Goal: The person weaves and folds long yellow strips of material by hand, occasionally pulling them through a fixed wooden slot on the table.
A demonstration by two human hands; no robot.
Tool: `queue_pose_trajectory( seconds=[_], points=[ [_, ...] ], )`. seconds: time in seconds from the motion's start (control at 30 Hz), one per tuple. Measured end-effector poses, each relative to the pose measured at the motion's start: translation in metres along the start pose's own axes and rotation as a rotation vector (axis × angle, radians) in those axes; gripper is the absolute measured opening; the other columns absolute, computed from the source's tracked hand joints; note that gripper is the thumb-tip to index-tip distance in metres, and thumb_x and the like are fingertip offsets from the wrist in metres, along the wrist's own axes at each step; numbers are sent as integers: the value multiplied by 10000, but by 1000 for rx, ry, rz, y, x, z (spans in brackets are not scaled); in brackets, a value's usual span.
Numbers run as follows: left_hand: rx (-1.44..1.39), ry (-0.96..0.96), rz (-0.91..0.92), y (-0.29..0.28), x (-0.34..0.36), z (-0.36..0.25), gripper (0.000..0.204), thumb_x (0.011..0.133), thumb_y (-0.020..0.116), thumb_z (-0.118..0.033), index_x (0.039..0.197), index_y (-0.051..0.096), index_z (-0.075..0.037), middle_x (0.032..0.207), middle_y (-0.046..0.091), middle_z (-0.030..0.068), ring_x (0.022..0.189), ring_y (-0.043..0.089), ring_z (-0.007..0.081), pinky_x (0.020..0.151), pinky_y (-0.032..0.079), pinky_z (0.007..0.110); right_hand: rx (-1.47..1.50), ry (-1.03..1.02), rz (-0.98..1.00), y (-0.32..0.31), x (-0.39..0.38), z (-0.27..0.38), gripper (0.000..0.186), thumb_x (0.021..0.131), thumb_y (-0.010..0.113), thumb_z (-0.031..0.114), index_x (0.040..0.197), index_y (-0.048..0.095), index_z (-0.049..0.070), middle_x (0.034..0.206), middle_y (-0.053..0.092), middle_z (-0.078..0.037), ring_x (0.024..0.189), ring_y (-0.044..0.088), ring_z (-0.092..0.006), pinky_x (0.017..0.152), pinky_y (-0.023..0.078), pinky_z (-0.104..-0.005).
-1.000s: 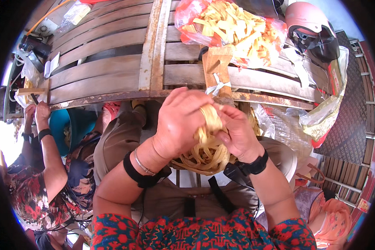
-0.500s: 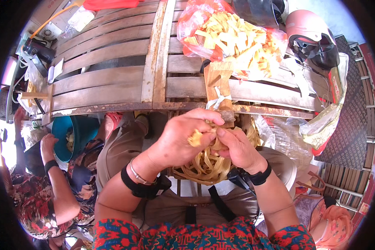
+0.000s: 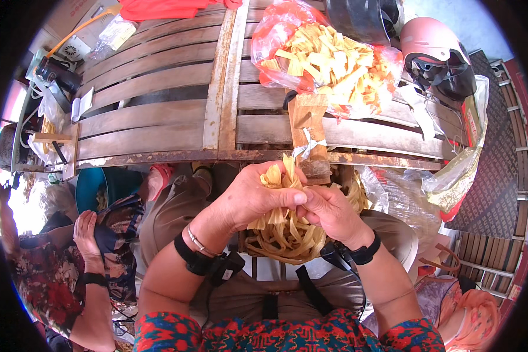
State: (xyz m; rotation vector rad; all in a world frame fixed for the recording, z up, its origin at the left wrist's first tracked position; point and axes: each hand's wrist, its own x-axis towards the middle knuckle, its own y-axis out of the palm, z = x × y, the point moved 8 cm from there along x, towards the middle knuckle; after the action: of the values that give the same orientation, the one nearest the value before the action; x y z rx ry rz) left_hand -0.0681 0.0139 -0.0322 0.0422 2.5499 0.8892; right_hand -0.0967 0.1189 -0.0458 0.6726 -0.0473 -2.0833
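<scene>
Work surface: Slatted table (image 3: 152, 111) of worn, pale wooden boards is set ahead of both hands; its boards are crossed by a rust-streaked metal rail (image 3: 222, 88).
Edge fitting: A flat wooden bracket (image 3: 308, 117) is mounted at the table edge, just beyond the hands, and is bound with a white tie (image 3: 308, 144).
Strip bundle: Soft yellow strips (image 3: 290, 171) are gathered between the hands; folded, looped ends are projected above the left fist.
Left hand: The left hand (image 3: 249, 198) is closed around the bundle, with the thumb extended toward the right hand.
Right hand: The right hand (image 3: 335, 212) is narrowed to a pinch on the bundle at the left thumb tip; the pinched part is largely hidden.
Loose stock: Long, flat, ribbon-like strands (image 3: 287, 240) are heaped in curls directly below the hands.
Plastic bag: Short, flat yellow pieces (image 3: 328, 56) are held in an open, crinkled red-and-clear bag (image 3: 268, 36), beyond the hands and to the right.
Bucket: Pale matter, too small to be identified, is contained in a smooth teal bucket (image 3: 124, 180), left of the left hand.
Sack: Creased, transparent plastic (image 3: 412, 202) is located right of the right hand.
Helmet: A rounded pink shell (image 3: 429, 38) with a dark visor is placed beyond the right hand.
</scene>
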Motion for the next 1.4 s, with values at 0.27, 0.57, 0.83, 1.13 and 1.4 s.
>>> queue_pose_trajectory(
  seconds=[0.27, 0.57, 0.83, 1.13, 1.4],
  points=[
    [23, 155, -197, -15, -3, -7, 164, 819, 693, -56, 938, 587, -18, 727, 600, 19, 596, 548, 84, 548, 457, 221, 208, 43, 2, -11, -9, -4, 421, 957, 498, 390, 726, 552, 42, 591, 389, 46, 497, 283, -32, 452, 229, -199],
    [767, -46, 223, 40, 4, 58, 277, 919, 595, -244, 1120, 617, -54, 866, 653, 50, 782, 576, 88, 718, 476, 243, 716, -538, -101, -43, -8, 46, 252, 962, 486, 312, 905, 493, 66, 602, 416, 13, 514, 396, -97, 504, 334, -243],
    [600, 44, -74, 7, 9, 30, 173, 923, 568, -159, 944, 622, 4, 706, 580, 4, 650, 542, 79, 600, 463, 243, 97, -621, -1019, -131, -38, 49, 311, 866, 586, 57, 1169, 519, 30, 1113, 569, -75, 1059, 531, -195, 899, 407, -331],
    [704, 191, 0, 9, -2, -1, 210, 888, 573, -154, 1010, 634, 6, 771, 633, 83, 713, 576, 111, 674, 479, 286, -991, -940, -303, -5, -16, 66, 188, 785, 717, 214, 796, 602, 66, 713, 609, -59, 609, 579, -224, 608, 448, -318],
    [120, -167, -309, -2, 0, 43, 204, 871, 560, -174, 754, 595, -9, 689, 607, 46, 566, 563, 107, 494, 435, 238, -1073, -1163, -240, 26, -39, 80, 226, 702, 778, 188, 679, 571, 99, 583, 443, -21, 512, 475, -179, 504, 367, -295]
  ],
)
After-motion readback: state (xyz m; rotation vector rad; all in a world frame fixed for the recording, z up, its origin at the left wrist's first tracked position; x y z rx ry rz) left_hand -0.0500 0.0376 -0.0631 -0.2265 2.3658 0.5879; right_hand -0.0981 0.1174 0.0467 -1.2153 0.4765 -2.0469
